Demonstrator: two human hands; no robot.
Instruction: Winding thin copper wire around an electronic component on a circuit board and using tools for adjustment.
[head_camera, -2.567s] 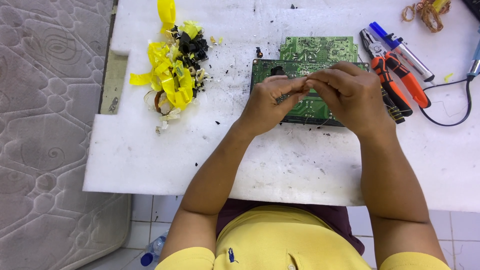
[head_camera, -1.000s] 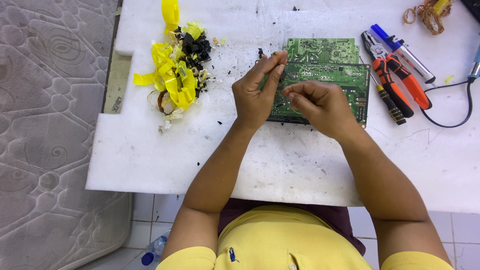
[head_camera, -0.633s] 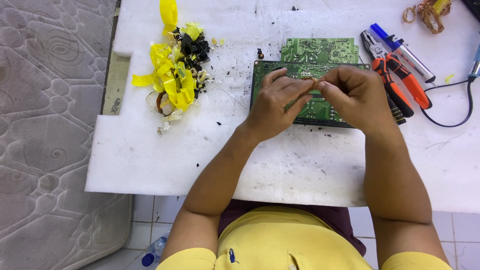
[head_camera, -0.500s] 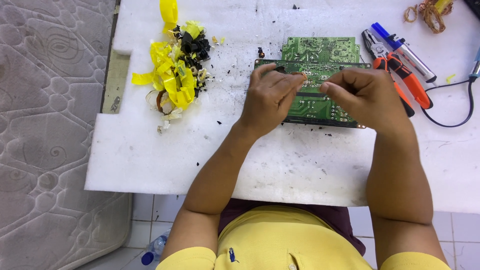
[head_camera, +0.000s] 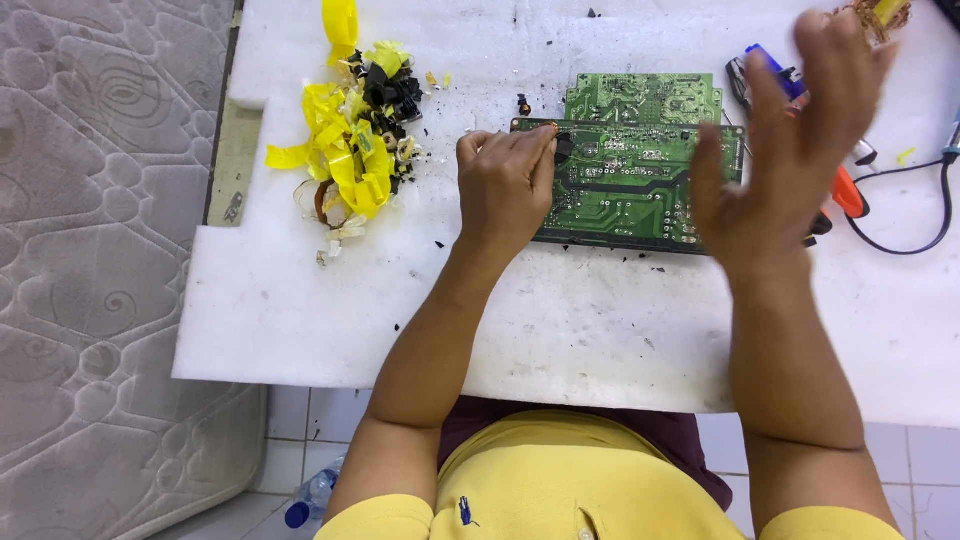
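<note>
My left hand (head_camera: 508, 185) sits at the left edge of the near green circuit board (head_camera: 630, 185), fingers curled in and pinched on a small dark component (head_camera: 563, 148) at the board's upper left corner; half a second ago both hands were bunched together over the middle of that board, so this hand has slid a little to the left and kept its grip low on the surface. My right hand (head_camera: 790, 150) is the big change: it has left the board and is now lifted off to the right, palm open and fingers spread, blurred with motion, holding nothing that I can see. It hangs over the tools at the right, covering most of the orange-handled pliers (head_camera: 848, 190) and the blue pen (head_camera: 770, 68), which showed in full earlier. The near board lies flat on the white foam work surface (head_camera: 560, 320), in the same spot as before, with a second green board (head_camera: 642, 98) touching its far edge. A black cable (head_camera: 915, 210) loops on the foam at the far right. To the left of my left hand, well apart from the boards, the heap of yellow tape scraps (head_camera: 345, 150) mixed with black bits is unchanged, and black crumbs dot the foam around it. A single small dark part (head_camera: 523, 103) lies just beyond my left fingers, near the far board's left corner.
</note>
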